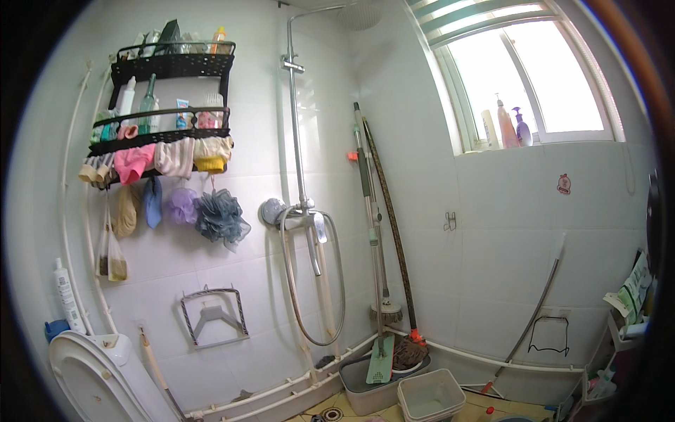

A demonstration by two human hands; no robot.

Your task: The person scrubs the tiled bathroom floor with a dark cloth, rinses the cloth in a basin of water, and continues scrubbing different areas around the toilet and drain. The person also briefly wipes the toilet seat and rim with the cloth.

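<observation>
Neither of my hands is in view. Before me is a tiled bathroom corner. On the left wall a black metal rack (174, 63) holds bottles and a tube, with socks draped along its lower rail. A purple bath puff (183, 205) and a grey bath puff (222, 217) hang below it. A chrome shower mixer (300, 219) with a looped hose is fixed beside them. In the corner lean a flat mop (381, 360) with a green head and a string mop (410, 352) with a brown head, both resting at a grey bucket (364, 396).
A toilet with its lid raised (95, 380) stands at the lower left. A square plastic basin (431, 393) sits beside the bucket, near a floor drain (332, 414). White pipes (459, 356) run low along the walls. A shelf (622, 343) with bottles stands at the right, and pump bottles line the windowsill.
</observation>
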